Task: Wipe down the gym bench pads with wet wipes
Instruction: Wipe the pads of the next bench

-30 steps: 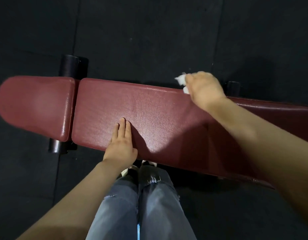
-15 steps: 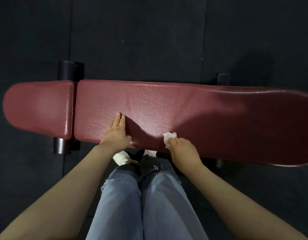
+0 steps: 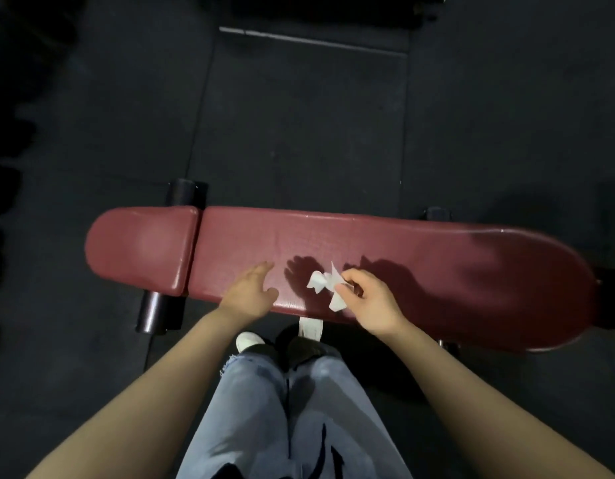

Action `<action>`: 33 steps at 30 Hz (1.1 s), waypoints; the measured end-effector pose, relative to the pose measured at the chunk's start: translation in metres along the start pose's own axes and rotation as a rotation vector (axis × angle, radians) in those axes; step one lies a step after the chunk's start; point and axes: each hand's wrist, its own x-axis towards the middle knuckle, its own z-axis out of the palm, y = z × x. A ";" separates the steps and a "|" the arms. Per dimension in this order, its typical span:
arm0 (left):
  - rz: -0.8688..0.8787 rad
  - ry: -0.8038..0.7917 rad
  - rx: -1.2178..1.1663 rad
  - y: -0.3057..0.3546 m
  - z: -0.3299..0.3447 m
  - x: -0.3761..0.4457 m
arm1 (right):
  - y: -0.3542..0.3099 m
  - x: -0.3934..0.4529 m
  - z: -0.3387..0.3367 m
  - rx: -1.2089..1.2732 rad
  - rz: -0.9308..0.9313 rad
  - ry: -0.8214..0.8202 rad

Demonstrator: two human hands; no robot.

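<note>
My right hand [image 3: 371, 302] pinches a crumpled white wet wipe [image 3: 325, 284] above the long maroon bench pad [image 3: 420, 257]; my left hand [image 3: 249, 292] hovers beside it, fingers relaxed and apart. No legible writing.

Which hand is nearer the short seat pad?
Left. The left hand is over the long pad beside the seat pad; the right hand, pinching the wipe, is farther along.

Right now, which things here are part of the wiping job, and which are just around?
Part of the job:
long bench pad
short bench pad
wet wipe, pinched in right hand
left hand

Just around:
dark floor mats
white shoes
jeans
</note>
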 end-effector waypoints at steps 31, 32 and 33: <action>0.066 0.571 -0.921 -0.221 -0.170 -0.221 | -0.300 -0.071 0.249 0.409 0.078 -0.039; 0.065 0.568 -0.934 -0.233 -0.174 -0.225 | -0.304 -0.071 0.261 0.397 0.118 -0.066; 0.064 0.563 -0.934 -0.248 -0.180 -0.230 | -0.308 -0.070 0.277 0.368 0.168 -0.086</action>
